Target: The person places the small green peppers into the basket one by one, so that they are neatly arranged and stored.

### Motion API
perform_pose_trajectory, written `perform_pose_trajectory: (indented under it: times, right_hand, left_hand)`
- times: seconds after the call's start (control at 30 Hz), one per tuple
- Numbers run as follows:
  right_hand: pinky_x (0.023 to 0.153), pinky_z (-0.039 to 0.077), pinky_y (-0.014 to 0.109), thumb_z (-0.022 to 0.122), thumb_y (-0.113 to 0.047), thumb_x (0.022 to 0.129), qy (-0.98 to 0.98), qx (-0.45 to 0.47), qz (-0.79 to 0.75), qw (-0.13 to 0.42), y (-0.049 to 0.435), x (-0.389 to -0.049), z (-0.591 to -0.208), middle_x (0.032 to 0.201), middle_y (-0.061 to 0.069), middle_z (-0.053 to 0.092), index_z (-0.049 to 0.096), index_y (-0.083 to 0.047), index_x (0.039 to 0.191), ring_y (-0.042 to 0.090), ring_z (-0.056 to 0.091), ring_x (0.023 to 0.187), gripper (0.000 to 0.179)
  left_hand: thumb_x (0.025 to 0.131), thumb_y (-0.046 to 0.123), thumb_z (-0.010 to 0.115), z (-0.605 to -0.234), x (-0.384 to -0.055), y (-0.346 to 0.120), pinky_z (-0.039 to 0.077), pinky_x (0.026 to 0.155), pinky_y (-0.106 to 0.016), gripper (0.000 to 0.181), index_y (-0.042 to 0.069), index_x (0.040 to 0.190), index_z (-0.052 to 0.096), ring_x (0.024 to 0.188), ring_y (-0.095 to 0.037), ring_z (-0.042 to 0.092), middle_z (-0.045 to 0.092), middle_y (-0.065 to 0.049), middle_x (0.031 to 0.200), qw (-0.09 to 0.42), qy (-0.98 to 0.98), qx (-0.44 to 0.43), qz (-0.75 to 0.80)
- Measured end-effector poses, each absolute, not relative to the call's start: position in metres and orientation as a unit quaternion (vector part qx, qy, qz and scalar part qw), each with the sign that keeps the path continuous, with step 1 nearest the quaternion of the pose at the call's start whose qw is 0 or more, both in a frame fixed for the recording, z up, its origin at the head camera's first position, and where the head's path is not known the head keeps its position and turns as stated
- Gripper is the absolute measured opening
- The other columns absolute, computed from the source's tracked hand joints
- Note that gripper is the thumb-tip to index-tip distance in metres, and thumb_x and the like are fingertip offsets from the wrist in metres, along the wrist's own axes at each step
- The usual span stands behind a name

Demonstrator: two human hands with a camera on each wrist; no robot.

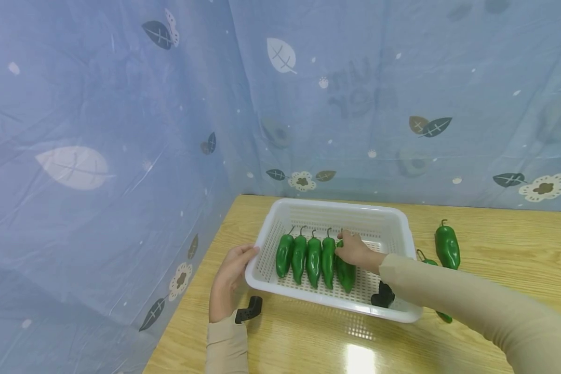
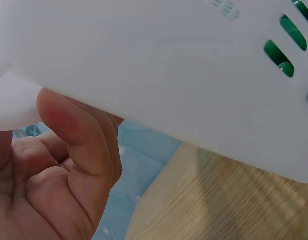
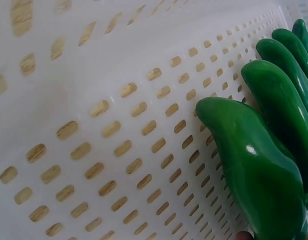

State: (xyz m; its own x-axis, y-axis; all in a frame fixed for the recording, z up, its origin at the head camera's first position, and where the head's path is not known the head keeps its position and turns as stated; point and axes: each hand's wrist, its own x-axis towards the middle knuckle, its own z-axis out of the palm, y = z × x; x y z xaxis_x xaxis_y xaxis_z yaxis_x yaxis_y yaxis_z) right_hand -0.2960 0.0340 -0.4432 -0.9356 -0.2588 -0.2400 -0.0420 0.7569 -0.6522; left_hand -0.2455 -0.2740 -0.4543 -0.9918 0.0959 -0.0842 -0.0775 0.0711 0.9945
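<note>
A white plastic basket (image 1: 336,204) with slotted walls stands on the table. My left hand (image 1: 231,267) grips its left rim; in the left wrist view that hand's fingers (image 2: 76,125) curl beneath the basket's edge. Inside, several long green peppers (image 1: 314,259) lie side by side, stems pointing to the far wall. At the right end of this row, my right hand (image 1: 354,249) holds another green pepper (image 1: 346,272) near its stem end. The right wrist view shows this pepper (image 3: 254,165) low over the slotted floor, beside the others; only bits of fingertips appear there.
To the basket's right, one green pepper (image 1: 447,246) lies on the wooden table (image 1: 505,244). Another pepper (image 1: 444,317) is partly covered by the right sleeve. A black wrist device (image 1: 249,310) sits at the left cuff. Blue patterned cloth (image 1: 378,104) hangs behind and at left.
</note>
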Motion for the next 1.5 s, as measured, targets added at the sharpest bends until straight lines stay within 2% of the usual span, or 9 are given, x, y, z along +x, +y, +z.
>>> perform_pose_trajectory:
  times: [0.13, 0.37, 0.57, 0.87, 1.13, 1.5]
  right_hand:
    - [0.093, 0.045, 0.055, 0.046, -0.013, 0.096, 0.920, -0.075, -0.348, 0.163, 0.035, -0.297, -0.443, 0.144, 0.040, 0.019, 0.033, 0.004, 0.139, 0.052, 0.032, 0.129, 0.048]
    - [0.104, 0.034, 0.060, 0.041, -0.013, 0.096, 0.911, -0.062, -0.374, 0.164, 0.037, -0.297, -0.441, 0.146, 0.039, 0.019, 0.026, 0.006, 0.142, 0.052, 0.021, 0.135, 0.053]
    - [0.106, 0.030, 0.062, 0.041, -0.012, 0.096, 0.909, -0.062, -0.378, 0.165, 0.036, -0.296, -0.439, 0.147, 0.038, 0.018, 0.026, 0.007, 0.142, 0.052, 0.016, 0.136, 0.052]
    - [0.105, 0.033, 0.060, 0.042, -0.014, 0.095, 0.913, -0.052, -0.369, 0.163, 0.037, -0.297, -0.437, 0.143, 0.040, 0.023, 0.025, 0.007, 0.142, 0.053, 0.024, 0.133, 0.055]
    - [0.105, 0.033, 0.060, 0.043, -0.017, 0.096, 0.910, -0.048, -0.378, 0.164, 0.040, -0.301, -0.437, 0.144, 0.039, 0.021, 0.025, 0.005, 0.142, 0.052, 0.025, 0.133, 0.055]
    - [0.106, 0.033, 0.060, 0.043, -0.018, 0.095, 0.903, -0.038, -0.399, 0.156, 0.050, -0.310, -0.426, 0.142, 0.036, 0.028, 0.023, 0.006, 0.143, 0.049, 0.030, 0.132, 0.057]
  left_hand:
    - [0.097, 0.023, 0.053, -0.454, -0.246, -0.273, 0.057, 0.079, -0.039, 0.042, -0.009, 0.125, 0.054, 0.099, -0.035, 0.066, 0.061, -0.028, 0.117, 0.063, 0.730, 0.006, 0.681]
    - [0.098, 0.022, 0.051, -0.454, -0.247, -0.273, 0.057, 0.079, -0.038, 0.041, -0.008, 0.125, 0.054, 0.100, -0.034, 0.066, 0.061, -0.028, 0.118, 0.065, 0.732, 0.012, 0.678]
    - [0.098, 0.021, 0.051, -0.452, -0.247, -0.272, 0.057, 0.079, -0.039, 0.041, -0.008, 0.127, 0.053, 0.102, -0.036, 0.065, 0.060, -0.029, 0.120, 0.069, 0.730, 0.002, 0.680]
    - [0.100, 0.016, 0.046, -0.435, -0.239, -0.266, 0.056, 0.082, -0.041, 0.039, -0.010, 0.129, 0.049, 0.107, -0.041, 0.061, 0.057, -0.031, 0.123, 0.082, 0.735, 0.003, 0.674]
    - [0.100, 0.015, 0.047, -0.426, -0.233, -0.264, 0.056, 0.082, -0.040, 0.038, -0.011, 0.128, 0.050, 0.108, -0.041, 0.061, 0.057, -0.032, 0.122, 0.084, 0.734, 0.006, 0.674]
    - [0.099, 0.018, 0.049, -0.440, -0.242, -0.271, 0.057, 0.081, -0.040, 0.039, -0.008, 0.128, 0.052, 0.105, -0.037, 0.064, 0.059, -0.029, 0.122, 0.081, 0.738, -0.010, 0.670]
